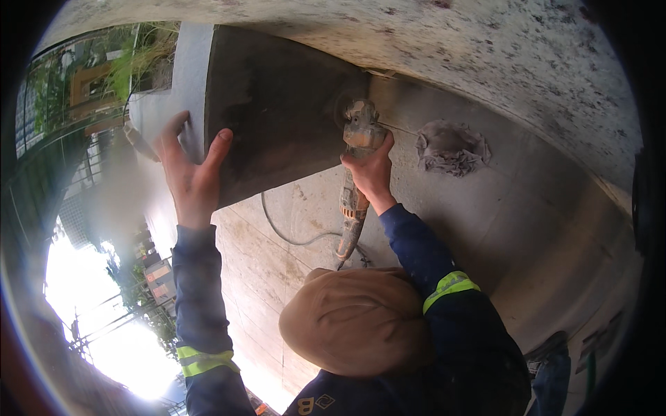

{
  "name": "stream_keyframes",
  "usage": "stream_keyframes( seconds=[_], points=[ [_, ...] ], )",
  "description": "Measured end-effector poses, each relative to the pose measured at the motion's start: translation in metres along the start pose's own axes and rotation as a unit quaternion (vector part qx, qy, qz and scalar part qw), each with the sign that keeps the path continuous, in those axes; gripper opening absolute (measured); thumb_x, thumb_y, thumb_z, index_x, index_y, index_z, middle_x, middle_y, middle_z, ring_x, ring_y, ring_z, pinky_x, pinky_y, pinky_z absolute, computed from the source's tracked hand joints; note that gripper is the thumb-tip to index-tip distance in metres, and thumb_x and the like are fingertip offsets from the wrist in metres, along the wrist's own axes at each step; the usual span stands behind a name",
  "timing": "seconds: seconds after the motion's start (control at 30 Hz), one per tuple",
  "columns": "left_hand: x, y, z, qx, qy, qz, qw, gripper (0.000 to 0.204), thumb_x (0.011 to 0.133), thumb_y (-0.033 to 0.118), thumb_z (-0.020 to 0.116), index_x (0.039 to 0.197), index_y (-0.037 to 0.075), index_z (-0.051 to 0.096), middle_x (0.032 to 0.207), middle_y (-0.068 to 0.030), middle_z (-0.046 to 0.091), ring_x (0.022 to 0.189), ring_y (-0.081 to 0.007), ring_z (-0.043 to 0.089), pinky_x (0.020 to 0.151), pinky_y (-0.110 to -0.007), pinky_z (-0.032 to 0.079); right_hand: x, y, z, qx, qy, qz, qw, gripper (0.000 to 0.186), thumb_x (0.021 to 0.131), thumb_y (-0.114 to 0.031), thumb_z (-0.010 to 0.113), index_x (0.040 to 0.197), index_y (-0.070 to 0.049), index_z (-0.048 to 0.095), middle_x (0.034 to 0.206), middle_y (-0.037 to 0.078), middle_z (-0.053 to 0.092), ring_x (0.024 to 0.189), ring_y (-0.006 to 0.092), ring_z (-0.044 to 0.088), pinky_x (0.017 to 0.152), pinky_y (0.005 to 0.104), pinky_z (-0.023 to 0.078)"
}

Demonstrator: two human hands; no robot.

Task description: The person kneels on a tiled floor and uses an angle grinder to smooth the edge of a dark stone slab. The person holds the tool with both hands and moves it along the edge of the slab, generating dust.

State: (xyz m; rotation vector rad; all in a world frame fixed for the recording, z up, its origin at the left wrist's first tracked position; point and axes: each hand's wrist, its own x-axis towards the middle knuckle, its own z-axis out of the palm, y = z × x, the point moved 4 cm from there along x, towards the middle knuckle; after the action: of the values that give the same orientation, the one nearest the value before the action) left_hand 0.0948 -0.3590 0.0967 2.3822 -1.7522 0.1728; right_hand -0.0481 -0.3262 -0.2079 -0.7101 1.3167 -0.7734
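My right hand [371, 170] is wrapped around a dusty angle grinder [355, 201] near its head. The grinder's head is up against the dark flat face of a concrete block or wall end [277, 104]; the disc is hard to make out. A power cord [291, 241] loops away from the lower end of its body. At the block's pale left edge [191, 69], my left hand [189, 173] has its thumb and fingers spread, with the thumb toward the dark face. It holds no tool. Whether its fingers press on the surface is unclear.
Overhead slopes a speckled pale concrete surface [485, 62]. A crumpled grey bundle [452, 147] sits on the grey wall to the right. Brown fabric [357, 322] fills the space between my arms. Greenery [149, 59] and bright daylight show at the left. Part of another person's legs [551, 374] appears lower right.
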Motion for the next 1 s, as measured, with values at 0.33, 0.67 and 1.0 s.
stream_keyframes(
  seconds=[0.33, 0.67, 1.0],
  points=[
    [-0.002, 0.0, -0.001, -0.006, 0.022, 0.021, 1.0, 0.074, 0.077, 0.045, 0.08, 0.128, 0.0, 0.051, 0.122, -0.0213, 0.051, 0.116, -0.0358, 0.051, 0.1, -0.042, 0.04, -0.002, -0.001, 0.0, -0.009, -0.006, 0.024, 1.0, 0.1, 0.069, -0.018, 0.08, 0.142, 0.001, 0.015, 0.114, 0.026, 0.061, 0.103, 0.0369, 0.063, 0.09, 0.0421, 0.051],
    [-0.003, -0.001, -0.004, -0.01, 0.03, 0.028, 0.999, 0.073, 0.077, 0.044, 0.08, 0.128, 0.0, 0.052, 0.12, -0.0206, 0.052, 0.115, -0.035, 0.052, 0.099, -0.041, 0.04, -0.004, -0.01, -0.003, -0.027, -0.004, 0.017, 0.999, 0.099, 0.07, -0.017, 0.079, 0.142, 0.001, 0.014, 0.114, 0.027, 0.061, 0.101, 0.0376, 0.064, 0.089, 0.0431, 0.051],
    [0.0, -0.001, -0.001, 0.006, 0.02, 0.022, 1.0, 0.073, 0.077, 0.044, 0.08, 0.128, -0.001, 0.051, 0.121, -0.0209, 0.053, 0.115, -0.0351, 0.052, 0.1, -0.041, 0.04, -0.015, 0.008, -0.005, -0.037, -0.027, 0.034, 0.998, 0.096, 0.07, -0.017, 0.078, 0.141, -0.001, 0.015, 0.113, 0.026, 0.061, 0.1, 0.0373, 0.064, 0.089, 0.0431, 0.052]
  ],
)
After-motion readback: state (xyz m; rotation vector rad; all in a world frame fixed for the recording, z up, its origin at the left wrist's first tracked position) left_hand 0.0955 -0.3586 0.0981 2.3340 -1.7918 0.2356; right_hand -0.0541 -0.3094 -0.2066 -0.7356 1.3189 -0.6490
